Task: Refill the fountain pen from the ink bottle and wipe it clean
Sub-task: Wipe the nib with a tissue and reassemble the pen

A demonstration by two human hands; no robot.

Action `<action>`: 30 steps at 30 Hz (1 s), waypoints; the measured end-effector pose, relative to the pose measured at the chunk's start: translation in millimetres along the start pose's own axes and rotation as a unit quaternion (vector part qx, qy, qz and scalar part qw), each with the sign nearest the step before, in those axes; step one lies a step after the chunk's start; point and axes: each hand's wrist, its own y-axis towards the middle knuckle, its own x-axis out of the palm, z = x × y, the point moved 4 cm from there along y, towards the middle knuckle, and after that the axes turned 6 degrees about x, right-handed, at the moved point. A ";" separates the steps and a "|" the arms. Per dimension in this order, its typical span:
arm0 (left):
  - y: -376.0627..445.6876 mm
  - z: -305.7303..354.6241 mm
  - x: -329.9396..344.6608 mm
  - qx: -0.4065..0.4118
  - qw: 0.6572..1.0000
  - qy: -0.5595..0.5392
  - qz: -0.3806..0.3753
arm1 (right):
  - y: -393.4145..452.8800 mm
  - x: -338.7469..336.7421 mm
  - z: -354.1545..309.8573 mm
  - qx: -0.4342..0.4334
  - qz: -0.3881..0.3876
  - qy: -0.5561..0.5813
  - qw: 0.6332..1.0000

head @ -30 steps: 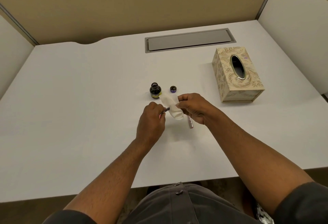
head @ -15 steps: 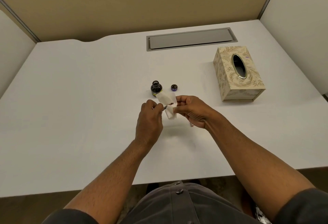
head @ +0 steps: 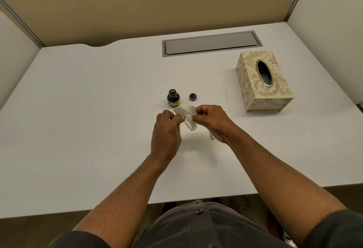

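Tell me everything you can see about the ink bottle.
The ink bottle is small, round, of dark glass as it looks, with a yellow-green label on its front. It stands upright on the white table, its mouth open; its cap lies apart to its right. The ink level cannot be told. The tissue overlaps its base in view; contact is unclear.

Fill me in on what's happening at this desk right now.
A person is wiping a fountain pen with a white tissue. The left hand grips the pen, mostly hidden, while the right hand pinches the tissue around its tip. Behind the hands the ink bottle stands open, its cap lying beside it. A patterned tissue box sits to the right on the white desk.
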 end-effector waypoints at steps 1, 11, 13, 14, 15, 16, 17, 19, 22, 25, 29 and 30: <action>-0.9 1.1 -0.8 -0.008 1.000 -0.015 0.006 | -0.6 -1.0 -0.9 -0.007 0.000 -0.017 1.000; -1.3 -10.0 7.1 -0.056 0.994 -0.092 -0.009 | -3.7 6.3 -17.1 -0.115 0.025 -0.346 0.931; -1.9 -12.0 8.5 -0.059 0.994 -0.092 -0.014 | -4.3 9.3 -18.1 -0.136 0.024 -0.399 0.906; -1.9 -12.4 9.1 -0.061 0.994 -0.093 -0.018 | -3.5 10.9 -18.2 -0.149 0.026 -0.429 0.890; -1.6 -12.2 9.4 -0.062 0.993 -0.096 -0.021 | -2.2 12.0 -17.5 -0.157 0.028 -0.455 0.876; -0.8 -12.3 9.8 -0.065 0.993 -0.098 -0.024 | -1.1 12.3 -17.0 -0.163 0.030 -0.474 0.865; -0.1 -12.2 9.9 -0.066 0.992 -0.101 -0.027 | 0.0 12.4 -16.5 -0.167 0.029 -0.488 0.856; 0.7 -11.6 9.2 -0.066 0.992 -0.104 -0.033 | 0.9 11.3 -16.1 -0.177 0.022 -0.507 0.843; -0.3 -10.5 7.9 -0.052 0.993 -0.097 -0.043 | 2.2 9.2 -14.0 -0.174 0.015 -0.518 0.837; -1.2 -8.5 7.6 -0.033 0.995 -0.081 -0.052 | 4.3 8.6 -10.8 -0.163 0.003 -0.529 0.833; -0.9 -7.3 5.7 -0.005 0.997 -0.058 -0.049 | 5.3 5.3 -12.3 -0.151 -0.004 -0.518 0.842; -0.9 -6.8 5.1 0.006 0.998 -0.050 -0.048 | 5.4 3.9 -11.7 -0.150 -0.004 -0.515 0.844</action>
